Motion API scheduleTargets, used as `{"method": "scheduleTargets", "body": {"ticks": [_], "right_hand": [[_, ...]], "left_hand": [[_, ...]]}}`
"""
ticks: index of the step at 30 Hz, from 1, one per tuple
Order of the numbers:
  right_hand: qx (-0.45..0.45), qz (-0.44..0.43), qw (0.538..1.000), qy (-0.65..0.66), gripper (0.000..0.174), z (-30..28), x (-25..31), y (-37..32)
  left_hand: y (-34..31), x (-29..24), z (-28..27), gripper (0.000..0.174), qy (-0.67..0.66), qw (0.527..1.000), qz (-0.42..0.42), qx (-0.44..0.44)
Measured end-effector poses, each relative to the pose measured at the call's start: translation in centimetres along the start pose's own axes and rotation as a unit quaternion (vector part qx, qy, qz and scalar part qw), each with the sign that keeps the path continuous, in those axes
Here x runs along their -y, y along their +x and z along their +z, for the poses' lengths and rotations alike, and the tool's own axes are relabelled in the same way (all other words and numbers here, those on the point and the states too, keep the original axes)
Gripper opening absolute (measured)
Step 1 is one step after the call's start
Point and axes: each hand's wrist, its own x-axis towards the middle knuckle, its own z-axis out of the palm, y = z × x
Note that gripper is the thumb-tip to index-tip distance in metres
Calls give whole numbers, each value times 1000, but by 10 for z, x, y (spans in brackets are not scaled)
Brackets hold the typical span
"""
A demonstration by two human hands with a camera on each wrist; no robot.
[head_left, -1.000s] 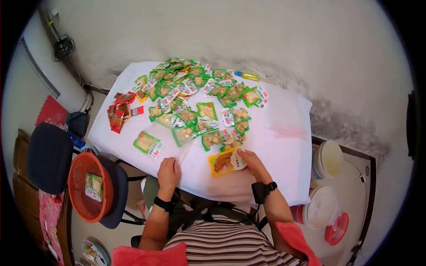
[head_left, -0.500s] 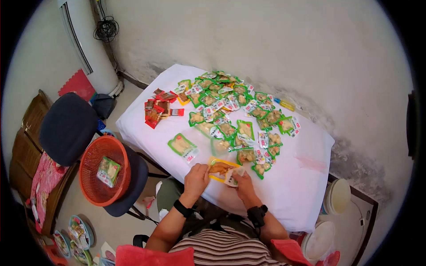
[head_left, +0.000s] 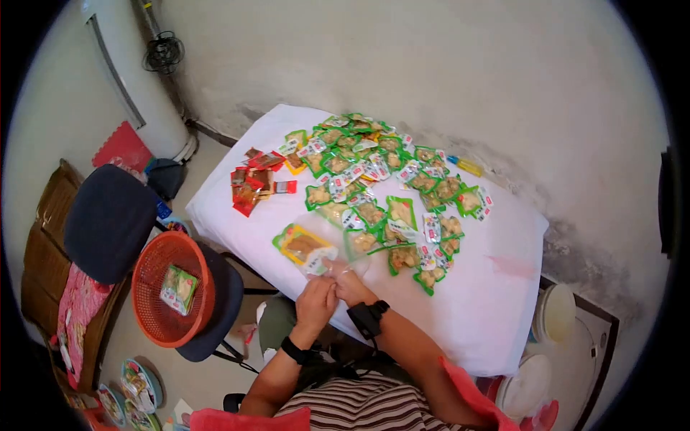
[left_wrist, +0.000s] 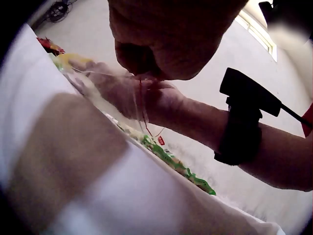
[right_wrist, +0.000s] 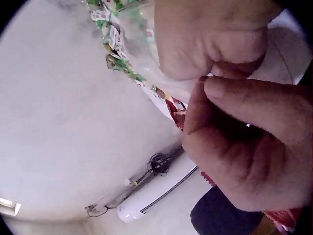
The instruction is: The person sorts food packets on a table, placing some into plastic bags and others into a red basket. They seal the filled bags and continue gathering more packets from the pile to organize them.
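A yellow-edged food packet (head_left: 303, 246) with brown contents lies over a green-edged packet (head_left: 281, 241), both at the clear plastic bag (head_left: 357, 264). My right hand (head_left: 348, 284) reaches in at the bag's mouth, holding the yellow packet's white end; its fingertips are partly hidden. Close against the right wrist, my left hand (head_left: 316, 303) pinches the bag's edge between thumb and curled fingers. In the left wrist view, clear film with a red line crosses in front of the right hand (left_wrist: 132, 95). The right wrist view shows the left thumb pressed to the index finger (right_wrist: 198, 105).
Several green-edged packets (head_left: 374, 212) are heaped on the white-covered table (head_left: 474, 309), with red packets (head_left: 251, 179) at left. A yellow bottle-like item (head_left: 467, 167) lies by the wall. An orange basket (head_left: 144, 302) holding packets stands on a chair (head_left: 228, 287).
The right hand has brought the yellow-edged packet leftward over the green-edged one, at the bag. The left hand, first on the table's front edge, met the packet and now pinches the bag's edge.
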Motion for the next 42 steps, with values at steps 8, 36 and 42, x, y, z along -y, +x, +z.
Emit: {"method": "scheduleTargets", "body": {"ticks": [8, 36, 42], "right_hand": [[68, 43, 997, -2, 37, 3, -11, 34], [-279, -364, 414, -786, 50, -126, 85, -103], [-287, -341, 421, -790, 42, -131, 92, -107]], "left_hand": [[4, 2, -14, 10, -7, 1000, 3, -14], [8, 43, 44, 48, 161, 973, 29, 160], [4, 50, 46, 45, 129, 973, 74, 175]]}}
